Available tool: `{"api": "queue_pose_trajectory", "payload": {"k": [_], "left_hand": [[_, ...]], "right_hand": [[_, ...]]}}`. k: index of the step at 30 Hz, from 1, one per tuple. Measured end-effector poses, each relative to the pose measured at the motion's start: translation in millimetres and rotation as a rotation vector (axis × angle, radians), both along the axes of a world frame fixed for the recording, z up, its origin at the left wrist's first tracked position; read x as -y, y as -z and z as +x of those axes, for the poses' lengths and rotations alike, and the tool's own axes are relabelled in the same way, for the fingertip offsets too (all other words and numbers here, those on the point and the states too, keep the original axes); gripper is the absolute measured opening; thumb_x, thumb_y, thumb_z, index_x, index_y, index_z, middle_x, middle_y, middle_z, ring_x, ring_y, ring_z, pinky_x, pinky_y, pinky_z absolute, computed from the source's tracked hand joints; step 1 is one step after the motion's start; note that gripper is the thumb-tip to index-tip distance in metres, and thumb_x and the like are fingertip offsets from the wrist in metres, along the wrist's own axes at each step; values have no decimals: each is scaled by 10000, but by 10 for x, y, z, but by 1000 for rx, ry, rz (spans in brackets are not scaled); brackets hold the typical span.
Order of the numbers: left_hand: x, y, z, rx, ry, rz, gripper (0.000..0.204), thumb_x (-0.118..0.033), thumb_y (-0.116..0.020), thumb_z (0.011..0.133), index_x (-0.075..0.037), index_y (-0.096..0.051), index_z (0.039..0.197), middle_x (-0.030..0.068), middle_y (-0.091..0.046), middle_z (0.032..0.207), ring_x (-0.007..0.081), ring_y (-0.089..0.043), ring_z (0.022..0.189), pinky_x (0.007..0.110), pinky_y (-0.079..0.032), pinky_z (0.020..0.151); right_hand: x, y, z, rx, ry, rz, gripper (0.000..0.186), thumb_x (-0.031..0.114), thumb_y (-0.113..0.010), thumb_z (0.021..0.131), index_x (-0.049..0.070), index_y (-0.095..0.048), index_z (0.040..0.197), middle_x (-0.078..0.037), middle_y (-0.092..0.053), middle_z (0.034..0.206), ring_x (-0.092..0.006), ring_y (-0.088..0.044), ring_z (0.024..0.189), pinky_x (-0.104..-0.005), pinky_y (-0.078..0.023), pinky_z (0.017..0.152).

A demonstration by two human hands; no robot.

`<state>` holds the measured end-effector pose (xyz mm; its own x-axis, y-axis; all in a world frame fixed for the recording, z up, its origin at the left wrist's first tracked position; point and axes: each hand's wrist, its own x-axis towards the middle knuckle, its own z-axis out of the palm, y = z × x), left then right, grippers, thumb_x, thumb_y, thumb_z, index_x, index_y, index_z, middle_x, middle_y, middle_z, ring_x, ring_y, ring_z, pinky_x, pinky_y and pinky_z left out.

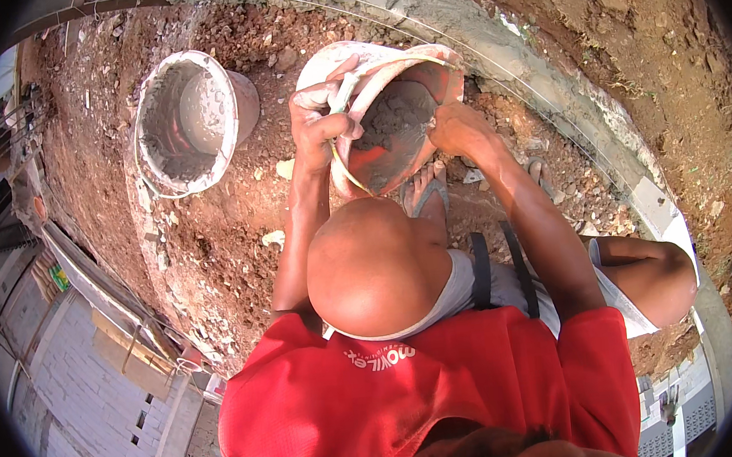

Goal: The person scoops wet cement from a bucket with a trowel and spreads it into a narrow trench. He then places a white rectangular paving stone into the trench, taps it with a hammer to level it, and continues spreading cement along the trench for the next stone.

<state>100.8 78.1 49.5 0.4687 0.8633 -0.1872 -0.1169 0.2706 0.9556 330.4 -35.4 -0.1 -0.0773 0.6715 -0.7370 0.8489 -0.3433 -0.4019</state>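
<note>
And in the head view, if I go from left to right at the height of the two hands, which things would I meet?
Standing bucket → left hand → grey mix inside the tilted bucket → right hand → grey strip → brown soil.

Stony reddish soil, pale blockwork lower left, brown earth upper right

Light: bright, hard daylight
Knee: glossy highlight
Right forearm: sheen along the skin
Tilted bucket: bright rim, shaded mouth
Red shirt: strong colour, darker folds
Pale blocks: hazy, washed out
Concrete strip: bowed by fisheye
Corners: black vignette
Centre: fairly sharp
</note>
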Motion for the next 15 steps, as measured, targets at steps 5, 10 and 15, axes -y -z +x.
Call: {"api": "queue_pose_trajectory", "payload": {"k": [5, 10, 15], "left_hand": [[83, 135, -531, 144, -234, -112, 965, -271, -619, 455, 211, -631, 1291, 315, -689, 1287, 384, -649, 1222, 400, -393, 1191], [237, 289, -711, 112, -423, -98, 939, -273, -627, 457, 195, -651, 1271, 278, -712, 1251, 358, -658, 1180, 383, -399, 1154], [357, 187, -794, 163, -531, -80, 366, -117, -599, 529, 83, -679, 825, 97, -668, 797, 193, -581, 723, 282, -459, 776]], "right_hand": [[73, -29, -112, -229, 25, -131, 525, 310, -651, 947, -164, -668, 1171, -397, -689, 1074, -496, -708, 1017, -535, -551, 903], [31, 120, -702, -407, -12, -125, 513, 325, -634, 958, -161, -668, 1120, -369, -700, 1083, -469, -704, 1052, -511, -544, 921], [139, -121, -698, -601, 216, -296, 512, 348, -626, 974, -138, -643, 1134, -243, -703, 855, -353, -710, 784, -474, -557, 731]]}}
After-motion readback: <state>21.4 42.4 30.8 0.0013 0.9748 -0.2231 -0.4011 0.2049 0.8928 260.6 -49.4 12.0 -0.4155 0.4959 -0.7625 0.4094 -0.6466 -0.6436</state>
